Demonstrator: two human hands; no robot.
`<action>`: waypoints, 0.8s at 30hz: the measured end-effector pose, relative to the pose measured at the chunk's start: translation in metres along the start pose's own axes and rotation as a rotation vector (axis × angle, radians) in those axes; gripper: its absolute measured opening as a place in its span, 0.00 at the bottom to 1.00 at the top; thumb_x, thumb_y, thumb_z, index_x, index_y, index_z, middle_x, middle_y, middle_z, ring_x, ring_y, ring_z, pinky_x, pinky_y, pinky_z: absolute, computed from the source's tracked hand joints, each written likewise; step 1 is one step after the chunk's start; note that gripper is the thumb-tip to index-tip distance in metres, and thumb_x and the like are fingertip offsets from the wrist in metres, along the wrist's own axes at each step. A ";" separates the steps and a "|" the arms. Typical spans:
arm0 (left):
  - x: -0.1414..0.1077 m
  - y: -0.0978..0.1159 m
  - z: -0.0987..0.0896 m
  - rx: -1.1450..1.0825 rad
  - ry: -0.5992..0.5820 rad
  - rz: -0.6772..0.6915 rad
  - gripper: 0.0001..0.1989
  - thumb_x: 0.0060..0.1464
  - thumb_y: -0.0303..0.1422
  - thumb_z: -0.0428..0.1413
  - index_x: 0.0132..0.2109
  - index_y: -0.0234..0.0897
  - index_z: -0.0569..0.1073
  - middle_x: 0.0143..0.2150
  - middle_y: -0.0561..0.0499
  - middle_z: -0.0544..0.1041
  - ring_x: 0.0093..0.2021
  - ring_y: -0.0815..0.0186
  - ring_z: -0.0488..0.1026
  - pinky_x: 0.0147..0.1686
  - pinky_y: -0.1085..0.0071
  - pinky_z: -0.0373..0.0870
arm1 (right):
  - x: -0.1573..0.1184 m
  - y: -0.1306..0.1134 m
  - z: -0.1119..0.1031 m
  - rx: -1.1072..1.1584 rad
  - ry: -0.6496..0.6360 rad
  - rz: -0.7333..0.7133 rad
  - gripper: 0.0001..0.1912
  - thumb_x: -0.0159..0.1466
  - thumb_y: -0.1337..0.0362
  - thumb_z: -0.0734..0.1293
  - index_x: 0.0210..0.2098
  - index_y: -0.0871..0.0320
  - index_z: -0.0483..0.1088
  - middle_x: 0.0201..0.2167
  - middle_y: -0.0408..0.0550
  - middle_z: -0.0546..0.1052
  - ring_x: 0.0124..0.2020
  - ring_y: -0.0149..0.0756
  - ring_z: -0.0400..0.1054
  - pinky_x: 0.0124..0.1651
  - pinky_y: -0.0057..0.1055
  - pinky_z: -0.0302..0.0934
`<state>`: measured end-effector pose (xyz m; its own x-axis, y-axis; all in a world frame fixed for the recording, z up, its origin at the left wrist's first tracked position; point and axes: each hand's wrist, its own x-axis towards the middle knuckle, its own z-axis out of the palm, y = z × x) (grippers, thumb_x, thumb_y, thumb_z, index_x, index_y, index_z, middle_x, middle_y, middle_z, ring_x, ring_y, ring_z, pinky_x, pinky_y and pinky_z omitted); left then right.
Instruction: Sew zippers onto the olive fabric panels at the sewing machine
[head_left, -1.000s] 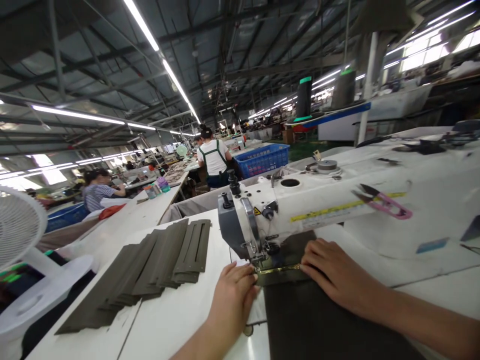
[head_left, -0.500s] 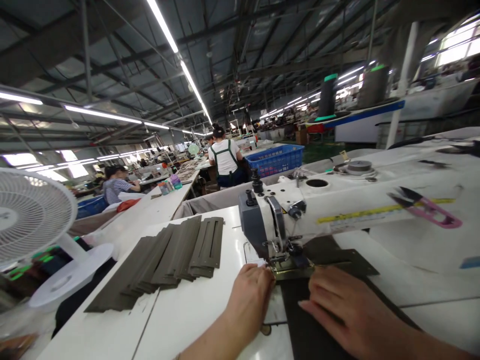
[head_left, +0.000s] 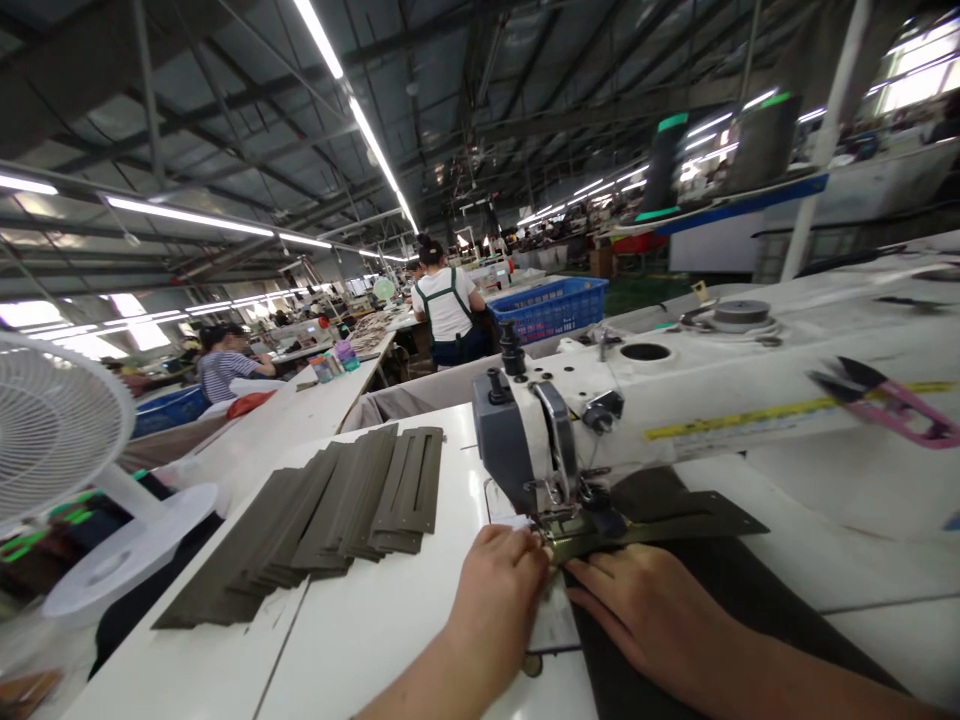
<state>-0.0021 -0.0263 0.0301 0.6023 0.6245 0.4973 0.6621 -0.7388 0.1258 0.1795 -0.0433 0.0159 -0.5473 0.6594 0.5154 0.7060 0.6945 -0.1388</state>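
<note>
My left hand (head_left: 501, 590) is closed at the left side of the presser foot, its curled fingers on the end of a dark olive fabric strip (head_left: 712, 512); the fingertips are partly hidden. My right hand (head_left: 660, 610) lies with fingers stretched out on a larger dark fabric panel (head_left: 611, 670), just in front of the needle area. The strip has a long slot and rests over the panel, running under the head of the white sewing machine (head_left: 559, 450). Where the needle meets the fabric is hard to make out.
A fanned stack of olive strips (head_left: 300, 530) lies on the white table left of the machine. Pink-handled thread snips (head_left: 892, 400) rest against the machine arm. A white fan (head_left: 60, 430) stands at far left. Beyond are a blue crate (head_left: 551, 308) and a seated co-worker (head_left: 448, 310).
My right hand has slid left toward the presser foot, its fingers flattening from a curl. The strip's far end has shifted slightly right. My left hand stays at the foot; the view turned slightly.
</note>
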 end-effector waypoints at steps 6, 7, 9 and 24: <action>-0.002 0.001 0.005 0.066 0.031 0.068 0.03 0.56 0.25 0.54 0.39 0.35 0.70 0.38 0.48 0.74 0.39 0.64 0.72 0.43 0.64 0.68 | 0.004 0.002 -0.004 -0.178 0.268 -0.072 0.13 0.63 0.73 0.55 0.36 0.60 0.70 0.33 0.52 0.76 0.35 0.41 0.69 0.40 0.38 0.62; -0.002 0.002 0.005 0.070 0.039 0.068 0.03 0.56 0.25 0.53 0.39 0.35 0.70 0.39 0.47 0.73 0.39 0.62 0.71 0.42 0.63 0.68 | 0.005 0.004 -0.004 -0.180 0.265 -0.069 0.14 0.62 0.73 0.55 0.40 0.62 0.70 0.37 0.54 0.76 0.39 0.42 0.69 0.44 0.40 0.62; -0.002 0.004 0.004 0.089 0.049 0.053 0.04 0.58 0.25 0.51 0.40 0.34 0.70 0.40 0.45 0.73 0.39 0.60 0.71 0.40 0.62 0.69 | 0.005 0.006 -0.002 -0.111 0.188 -0.070 0.16 0.62 0.74 0.55 0.45 0.63 0.68 0.41 0.55 0.75 0.42 0.42 0.68 0.48 0.41 0.62; 0.005 -0.001 0.007 0.142 -0.009 0.062 0.03 0.56 0.24 0.53 0.36 0.33 0.70 0.36 0.46 0.73 0.35 0.60 0.71 0.35 0.63 0.70 | 0.015 0.007 -0.004 0.052 0.035 0.020 0.17 0.59 0.75 0.56 0.46 0.61 0.68 0.38 0.53 0.75 0.40 0.42 0.68 0.46 0.41 0.62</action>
<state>0.0035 -0.0206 0.0266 0.6475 0.5816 0.4924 0.6794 -0.7332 -0.0275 0.1782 -0.0299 0.0257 -0.5166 0.6638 0.5408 0.6918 0.6958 -0.1931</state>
